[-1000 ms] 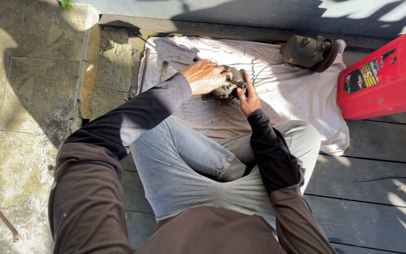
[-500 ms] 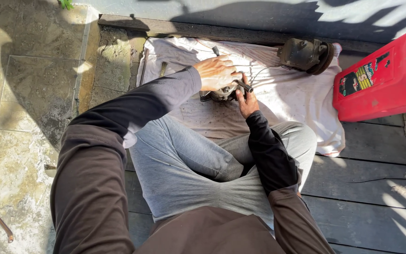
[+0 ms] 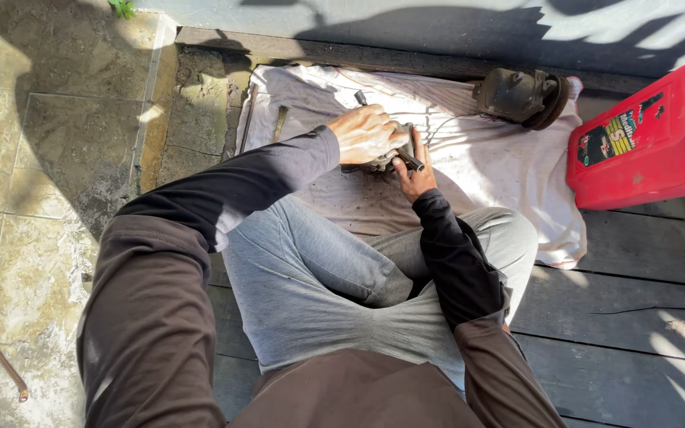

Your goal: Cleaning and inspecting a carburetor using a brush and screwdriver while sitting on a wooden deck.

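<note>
Left hand (image 3: 368, 132) and right hand (image 3: 414, 176) grip a metal part (image 3: 394, 154) over white cloth (image 3: 501, 166) on decking (image 3: 636, 317).

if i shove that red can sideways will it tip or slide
The red can looks broad and squat, lying low on the deck boards, so it would probably slide rather than tip. Its plastic sides look smooth, perhaps slippery. How full or heavy it is cannot be told.

Hard, low sunlight strikes the left hand (image 3: 368, 133) and the white cloth (image 3: 501, 170) beyond it, glaring brightly. Deep shadows cover the stone paving (image 3: 49, 143) left of the hand. Focus is sharp throughout, with slight wide-angle stretch at the edges.
</note>
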